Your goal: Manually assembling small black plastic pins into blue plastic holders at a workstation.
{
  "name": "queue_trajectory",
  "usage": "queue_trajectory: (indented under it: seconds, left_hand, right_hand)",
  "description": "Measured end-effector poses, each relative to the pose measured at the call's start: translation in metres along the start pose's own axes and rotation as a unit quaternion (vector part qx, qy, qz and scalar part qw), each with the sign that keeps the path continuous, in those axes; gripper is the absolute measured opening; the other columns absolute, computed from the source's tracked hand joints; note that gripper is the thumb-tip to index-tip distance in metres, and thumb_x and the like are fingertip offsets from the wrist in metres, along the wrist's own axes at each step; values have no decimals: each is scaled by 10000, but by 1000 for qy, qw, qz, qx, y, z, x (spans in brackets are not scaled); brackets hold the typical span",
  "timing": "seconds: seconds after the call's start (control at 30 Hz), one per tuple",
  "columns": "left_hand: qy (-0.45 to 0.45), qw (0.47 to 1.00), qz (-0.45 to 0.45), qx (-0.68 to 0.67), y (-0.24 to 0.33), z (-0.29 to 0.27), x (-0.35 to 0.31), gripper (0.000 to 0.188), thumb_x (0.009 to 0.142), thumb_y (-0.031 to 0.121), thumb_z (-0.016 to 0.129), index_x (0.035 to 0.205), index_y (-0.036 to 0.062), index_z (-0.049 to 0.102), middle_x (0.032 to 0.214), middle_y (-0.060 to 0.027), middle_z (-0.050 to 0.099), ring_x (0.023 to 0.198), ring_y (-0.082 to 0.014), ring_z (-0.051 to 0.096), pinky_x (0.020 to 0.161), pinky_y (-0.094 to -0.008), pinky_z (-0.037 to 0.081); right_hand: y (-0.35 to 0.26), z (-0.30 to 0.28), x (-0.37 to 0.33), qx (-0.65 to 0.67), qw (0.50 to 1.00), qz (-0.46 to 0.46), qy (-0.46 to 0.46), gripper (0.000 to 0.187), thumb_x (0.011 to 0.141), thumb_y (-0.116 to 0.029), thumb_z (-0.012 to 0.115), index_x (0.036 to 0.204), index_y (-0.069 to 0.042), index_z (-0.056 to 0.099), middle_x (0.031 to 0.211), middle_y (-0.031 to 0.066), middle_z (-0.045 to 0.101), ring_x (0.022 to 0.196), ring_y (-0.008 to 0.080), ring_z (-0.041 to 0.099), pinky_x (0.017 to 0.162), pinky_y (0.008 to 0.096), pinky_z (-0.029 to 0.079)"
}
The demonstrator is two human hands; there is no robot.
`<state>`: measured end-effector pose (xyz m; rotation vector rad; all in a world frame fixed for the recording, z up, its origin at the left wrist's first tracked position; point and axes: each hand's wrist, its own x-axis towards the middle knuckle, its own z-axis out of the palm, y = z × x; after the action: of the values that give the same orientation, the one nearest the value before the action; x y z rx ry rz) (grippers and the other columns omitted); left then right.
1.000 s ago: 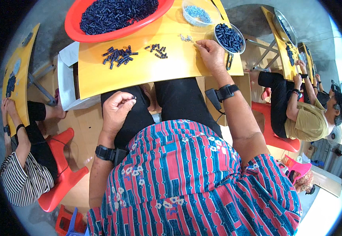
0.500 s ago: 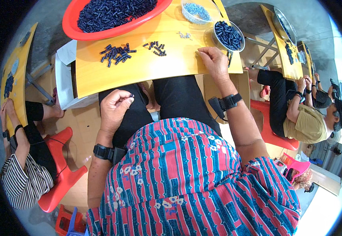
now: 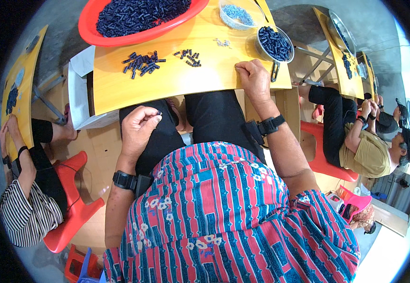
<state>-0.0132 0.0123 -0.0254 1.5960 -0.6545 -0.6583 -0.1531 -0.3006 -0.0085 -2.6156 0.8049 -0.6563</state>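
Observation:
My left hand [image 3: 140,132] is raised over my lap, thumb and forefinger pinching a small dark tubular piece [image 3: 159,113] whose end shows at the fingertips. At the table's front edge, my right hand [image 3: 256,81] has thumb and forefinger pressed together. Whatever is between them is too small to make out. Left of it on the yellow table [image 3: 186,82] lie a loose pile of dark tubular pieces [image 3: 142,64] and a smaller group [image 3: 188,57]. Tiny clear pieces [image 3: 222,43] are scattered farther back. A round tub of dark pieces [image 3: 274,43] stands just beyond my right hand.
A red basin [image 3: 89,33] heaped with dark pieces fills the far left. Behind sits a clear tub of small pale-blue pieces [image 3: 238,16]. A narrow black object [image 3: 274,72] lies by my right hand. People work at tables on both sides; a white box [image 3: 78,106] stands left.
My right hand has drawn back slightly toward me, away from the tiny clear pieces, still pinched. My left hand has barely moved and keeps its dark piece.

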Motion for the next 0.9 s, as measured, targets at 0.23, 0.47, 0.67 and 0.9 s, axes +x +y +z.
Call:
queue_trajectory:
  seconds: [0.23, 0.47, 0.67, 0.9]
  left_hand:
    - [4, 1000, 11, 10, -4, 0, 1, 48, 826, 9, 675, 847, -8, 636, 792, -2, 596, 702, -57, 534, 655, -207, 449]
    - [1, 999, 34, 29, -5, -1, 1, 31, 846, 11, 655, 843, 6, 624, 809, 10, 588, 684, -47, 514, 628, -195, 438]
    - [2, 999, 27, 31, -7, -2, 1, 26, 847, 12, 655, 850, 6, 630, 807, 11, 593, 686, -45, 517, 629, -197, 442]
    - [8, 999, 27, 18, -9, -2, 1, 27, 840, 13, 664, 857, 13, 642, 792, 13, 599, 674, -44, 524, 612, -201, 446]
  right_hand:
    - [-10, -1, -6, -82, 994, -66, -29, 48, 846, -68, 603, 869, -74, 644, 874, 125, 612, 799, 318, 628, 711, 410, 521]
    - [-5, -3, 1, -68, 990, -109, -59, 74, 799, -28, 592, 851, -57, 636, 855, 131, 616, 780, 330, 632, 706, 407, 534]
    - [-14, -6, 9, -85, 979, -163, -86, 64, 800, -116, 581, 765, -65, 597, 788, 117, 591, 719, 337, 626, 652, 418, 530]
    - [-27, -5, 10, 4, 994, -95, -55, 140, 762, -118, 630, 887, -64, 662, 827, 161, 621, 730, 336, 626, 712, 376, 532]
